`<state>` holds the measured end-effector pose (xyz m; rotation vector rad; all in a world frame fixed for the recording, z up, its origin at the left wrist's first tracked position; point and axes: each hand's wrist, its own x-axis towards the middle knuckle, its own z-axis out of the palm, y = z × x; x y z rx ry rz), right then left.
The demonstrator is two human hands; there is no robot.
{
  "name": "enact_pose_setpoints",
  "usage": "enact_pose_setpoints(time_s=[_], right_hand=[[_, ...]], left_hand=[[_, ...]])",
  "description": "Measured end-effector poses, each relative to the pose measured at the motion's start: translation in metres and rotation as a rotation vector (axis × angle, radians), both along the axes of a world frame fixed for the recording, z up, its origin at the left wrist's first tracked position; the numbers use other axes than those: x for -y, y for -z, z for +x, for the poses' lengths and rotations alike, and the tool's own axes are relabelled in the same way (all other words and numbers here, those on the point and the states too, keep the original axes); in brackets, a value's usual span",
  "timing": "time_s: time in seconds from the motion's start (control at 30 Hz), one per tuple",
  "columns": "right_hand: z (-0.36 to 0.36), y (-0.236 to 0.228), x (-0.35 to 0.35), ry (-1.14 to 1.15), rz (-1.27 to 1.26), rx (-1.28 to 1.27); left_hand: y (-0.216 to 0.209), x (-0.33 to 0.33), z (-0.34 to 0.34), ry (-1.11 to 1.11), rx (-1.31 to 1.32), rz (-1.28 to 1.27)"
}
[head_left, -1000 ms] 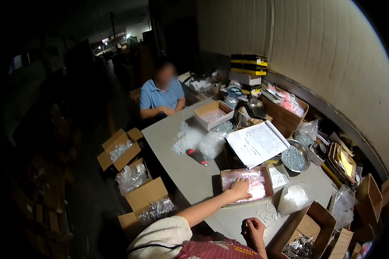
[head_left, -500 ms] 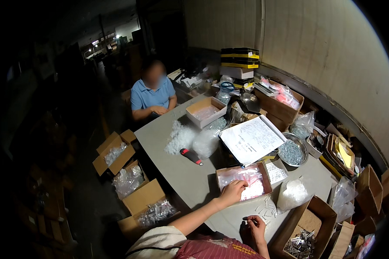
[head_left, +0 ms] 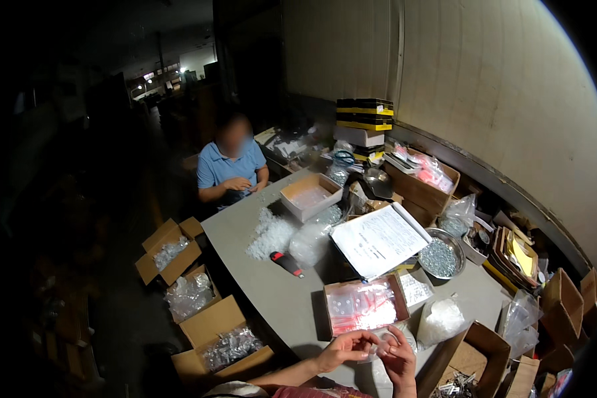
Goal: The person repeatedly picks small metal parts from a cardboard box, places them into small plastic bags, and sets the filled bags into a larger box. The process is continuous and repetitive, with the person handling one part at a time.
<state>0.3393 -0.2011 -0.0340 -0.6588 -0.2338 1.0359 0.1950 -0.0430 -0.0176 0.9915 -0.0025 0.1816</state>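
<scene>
My left hand (head_left: 341,350) and my right hand (head_left: 399,358) meet close together at the table's near edge. Between their fingertips is a small clear plastic bag (head_left: 371,354), pinched from both sides. What the bag contains is too small to tell. Just beyond my hands lies a shallow cardboard box (head_left: 403,300) of flat clear zip bags (head_left: 358,305) with red edges. To the right of it stands a larger clear bag of white pieces (head_left: 442,320). Small pale pieces on the table are partly hidden by my hands.
A clipboard with paper (head_left: 381,240), a metal bowl of screws (head_left: 454,265) and a red-black utility knife (head_left: 287,264) lie farther off. White plastic pieces (head_left: 270,233) are heaped left. An open carton (head_left: 497,345) stands right, several others on the floor. A co-worker (head_left: 229,174) sits opposite.
My left hand has left the box of zip bags and come back to my right hand. Both now hold a small clear bag. The view has shifted slightly.
</scene>
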Motion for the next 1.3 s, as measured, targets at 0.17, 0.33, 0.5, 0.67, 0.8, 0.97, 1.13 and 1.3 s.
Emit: enact_pose_setpoints(time_s=[0.17,0.33,0.5,0.67,0.8,0.97,1.13,1.3], right_hand=[[-0.007,-0.007,-0.003,0.314,-0.199,0.408],[-0.027,-0.019,0.004,0.195,-0.423,1.172],[-0.034,-0.034,-0.001,0.196,-0.415,1.329],[-0.028,-0.021,0.009,0.192,-0.454,1.267],[-0.035,-0.015,0.006,0.087,-0.417,1.183],[-0.022,-0.002,0.018,-0.323,-0.427,0.921],[-0.033,0.027,0.027,-0.355,-0.448,0.761],[-0.034,-0.002,0.037,0.126,-0.495,1.269]], left_hand=[[0.02,-0.004,-0.018,0.003,-0.098,0.262],[0.02,-0.002,-0.02,-0.1,-0.186,0.686],[0.016,0.005,-0.016,-0.302,-0.317,0.794],[0.017,0.011,-0.011,-0.353,-0.14,1.095],[0.016,0.019,-0.016,-0.363,-0.154,1.063],[0.003,0.019,-0.02,-0.522,-0.289,1.077],[-0.003,0.016,-0.015,-0.414,-0.154,0.944],[0.02,0.03,-0.013,-0.478,-0.191,1.053]])
